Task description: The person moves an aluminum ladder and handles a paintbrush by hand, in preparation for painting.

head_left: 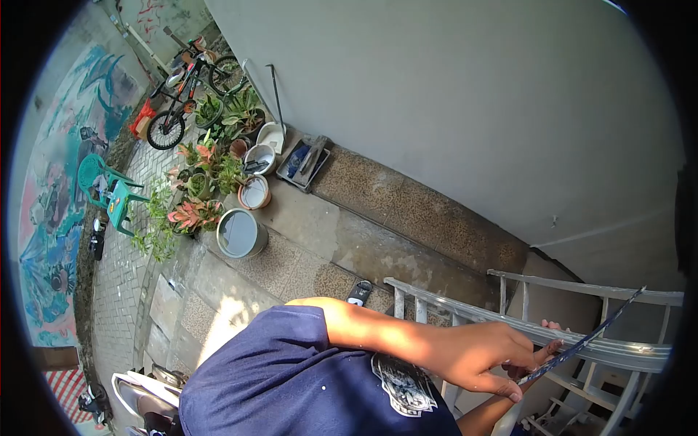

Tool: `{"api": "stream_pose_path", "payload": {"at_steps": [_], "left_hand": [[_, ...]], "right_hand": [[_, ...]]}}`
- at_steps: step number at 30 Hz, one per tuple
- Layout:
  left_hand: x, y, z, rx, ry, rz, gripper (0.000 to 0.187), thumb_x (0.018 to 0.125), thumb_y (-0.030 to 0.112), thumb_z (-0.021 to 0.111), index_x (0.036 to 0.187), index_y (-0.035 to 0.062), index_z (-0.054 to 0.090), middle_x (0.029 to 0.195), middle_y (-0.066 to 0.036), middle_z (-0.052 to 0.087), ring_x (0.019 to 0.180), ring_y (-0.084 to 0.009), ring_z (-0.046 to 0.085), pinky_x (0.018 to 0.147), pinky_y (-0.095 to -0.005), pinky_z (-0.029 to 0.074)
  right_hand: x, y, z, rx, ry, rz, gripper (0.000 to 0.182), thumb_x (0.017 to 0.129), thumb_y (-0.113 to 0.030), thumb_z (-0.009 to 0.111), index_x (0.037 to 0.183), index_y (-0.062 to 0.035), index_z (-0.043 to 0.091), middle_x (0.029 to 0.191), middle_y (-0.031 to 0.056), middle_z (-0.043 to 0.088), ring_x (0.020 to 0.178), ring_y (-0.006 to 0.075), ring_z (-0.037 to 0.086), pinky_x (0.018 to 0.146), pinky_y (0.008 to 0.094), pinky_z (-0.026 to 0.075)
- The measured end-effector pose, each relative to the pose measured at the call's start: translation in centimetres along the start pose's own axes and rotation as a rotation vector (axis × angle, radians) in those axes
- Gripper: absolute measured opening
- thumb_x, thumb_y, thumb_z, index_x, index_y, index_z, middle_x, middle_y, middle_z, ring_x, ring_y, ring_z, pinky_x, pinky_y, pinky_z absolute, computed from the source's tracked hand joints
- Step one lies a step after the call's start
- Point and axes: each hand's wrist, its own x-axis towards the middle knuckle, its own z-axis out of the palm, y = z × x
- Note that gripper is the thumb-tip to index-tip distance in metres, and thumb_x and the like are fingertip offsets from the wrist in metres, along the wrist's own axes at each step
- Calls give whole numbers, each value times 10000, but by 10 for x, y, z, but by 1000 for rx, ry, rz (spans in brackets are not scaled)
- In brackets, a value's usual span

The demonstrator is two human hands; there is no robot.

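A long thin dark-blue stick (pixel 602 327), spotted with pale paint, slants up to the right; its lower end lies between the thumb and fingers of my left hand (pixel 488 357). My left arm reaches across from a navy sleeve. Beneath it, the other forearm runs up to my right hand (pixel 554 326), mostly hidden by the left hand and the stick. Its fingertips show at the upper edge of an aluminium ladder (pixel 465 308) rail, apparently curled over it. The ladder crosses the lower right, close to both hands.
A grey wall (pixel 465 109) rises behind the ladder. Along its foot stand a tray with a blue item (pixel 299 168), several pots and a large bucket (pixel 242 234). Further off are plants, a bicycle (pixel 178 109) and a green chair (pixel 92 174). A black sandal (pixel 359 293) lies on the floor.
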Motion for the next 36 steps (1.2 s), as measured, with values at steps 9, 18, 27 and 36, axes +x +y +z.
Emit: {"api": "stream_pose_path", "payload": {"at_steps": [9,18,27,36], "left_hand": [[18,11,16,46,142,81,354,844,284,706,924,-49,615,776,-151,587,780,-317,597,675,-412,457],[35,35,4,351,224,83,358,918,283,649,1020,-60,640,794,-149,611,712,-293,606,613,-376,469],[28,64,-22,313,160,-7,327,913,237,673,1043,-63,656,786,-163,635,682,-241,622,589,-333,478],[23,73,-48,275,-57,45,405,866,320,699,923,-76,633,770,-202,607,715,-332,617,635,-408,478]], "right_hand": [[-60,1,3,-14,-110,-8,542,1039,-400,416,1359,29,333,1187,138,539,1128,251,537,1016,400,412],[-2,15,49,-33,-157,-18,506,1045,-402,395,1340,8,375,1195,122,532,1134,230,527,1001,388,411],[-30,-15,95,-204,-52,-84,416,1057,-352,375,1315,-32,435,1230,102,521,1139,198,522,974,360,417],[-63,-7,109,-150,-7,-52,394,1009,-321,475,1276,-33,450,1220,88,520,1115,190,527,943,348,432]]}}
